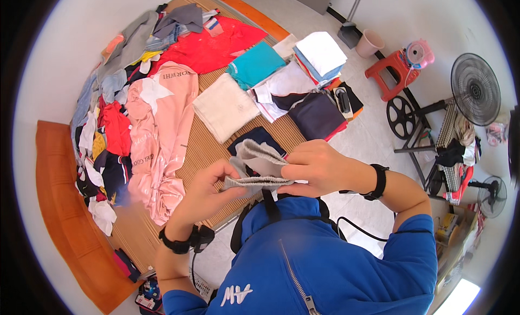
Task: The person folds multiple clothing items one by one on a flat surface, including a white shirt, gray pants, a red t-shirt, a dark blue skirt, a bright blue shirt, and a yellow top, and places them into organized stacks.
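Between my two hands is a light grey garment [260, 181] with an elastic-looking gathered edge, held up close to my chest. My left hand [213, 185] pinches its left end between thumb and fingers. Its right end is gripped by my right hand [310, 168]. Just beyond it, partly covered, a dark navy folded garment [256, 134] lies on the slatted bed mat [215, 152]. Past that sits a cream folded cloth [226, 105]. To its right are a dark folded garment [317, 116] and a white garment with dark trim [284, 87].
A large heap of loose clothes [118, 124] covers the left side, beside a shiny pink garment [162, 132] and a red one [211, 47]. Folded teal cloth [258, 65] and a folded stack [321, 53] lie farther back. A red stool [392, 73] and standing fan [475, 89] are rightward.
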Tool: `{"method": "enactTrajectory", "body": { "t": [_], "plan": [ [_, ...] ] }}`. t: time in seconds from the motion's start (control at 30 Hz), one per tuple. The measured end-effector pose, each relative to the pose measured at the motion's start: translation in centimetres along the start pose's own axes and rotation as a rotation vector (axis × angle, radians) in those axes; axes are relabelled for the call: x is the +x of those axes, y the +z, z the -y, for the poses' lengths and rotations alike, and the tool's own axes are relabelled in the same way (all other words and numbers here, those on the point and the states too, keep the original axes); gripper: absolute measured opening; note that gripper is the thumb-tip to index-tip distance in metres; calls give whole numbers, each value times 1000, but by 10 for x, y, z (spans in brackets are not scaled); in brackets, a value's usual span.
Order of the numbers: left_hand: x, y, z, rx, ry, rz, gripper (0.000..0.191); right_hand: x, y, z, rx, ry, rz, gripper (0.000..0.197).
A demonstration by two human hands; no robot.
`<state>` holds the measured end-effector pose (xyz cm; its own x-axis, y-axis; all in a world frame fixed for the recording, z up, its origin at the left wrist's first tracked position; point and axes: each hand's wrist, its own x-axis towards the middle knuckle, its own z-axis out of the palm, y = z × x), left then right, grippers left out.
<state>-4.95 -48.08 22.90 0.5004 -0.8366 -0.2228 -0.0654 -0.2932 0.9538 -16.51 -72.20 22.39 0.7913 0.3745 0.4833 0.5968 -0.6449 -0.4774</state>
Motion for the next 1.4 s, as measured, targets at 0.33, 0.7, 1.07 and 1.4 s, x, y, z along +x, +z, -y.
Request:
{"method": "enactTrajectory", "body": {
  "t": [0.33, 0.7, 1.07, 1.4],
  "plan": [
    [36, 24, -5, 411, 588, 4, 28, -16, -14, 4, 98, 3, 5, 32],
    [20, 46, -15, 330, 557, 158, 25, -31, -17, 10, 168, -17, 101, 35],
    [32, 56, -29, 644, 752, -116, 22, 5, -28, 18, -71, 120, -89, 44],
    [32, 73, -6, 231, 739, -433, 30, 9, -26, 26, -180, 212, 0, 29]
  ]
}}
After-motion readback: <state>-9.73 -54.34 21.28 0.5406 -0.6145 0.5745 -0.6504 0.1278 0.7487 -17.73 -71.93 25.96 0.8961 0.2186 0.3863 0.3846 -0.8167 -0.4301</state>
